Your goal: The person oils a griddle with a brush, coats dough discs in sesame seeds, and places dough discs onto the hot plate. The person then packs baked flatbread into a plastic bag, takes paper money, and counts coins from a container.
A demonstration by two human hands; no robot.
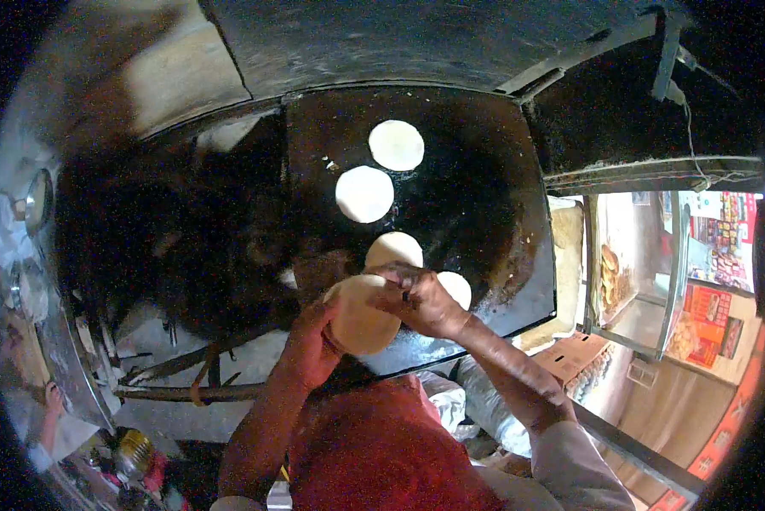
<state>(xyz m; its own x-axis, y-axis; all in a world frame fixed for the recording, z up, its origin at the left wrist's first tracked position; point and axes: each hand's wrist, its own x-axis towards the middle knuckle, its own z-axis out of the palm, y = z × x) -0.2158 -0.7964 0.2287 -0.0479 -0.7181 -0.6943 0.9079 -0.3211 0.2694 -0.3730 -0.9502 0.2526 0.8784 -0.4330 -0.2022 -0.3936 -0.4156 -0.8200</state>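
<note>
A round, flat piece of dough is held up between my two hands, above the near edge of the dark griddle. My left hand grips its left side, fingers closed along the rim. My right hand pinches its upper right edge with curled fingers. On the griddle lie other pale dough rounds: one at the far side, another just nearer. Two more, a middle round and a right-hand round, are partly hidden behind my right hand.
A metal bar runs along the near left side, beside a dark, hard-to-read area. At right stands a glass-sided case with brown food inside and a cardboard box below. Another person's hand shows at far left.
</note>
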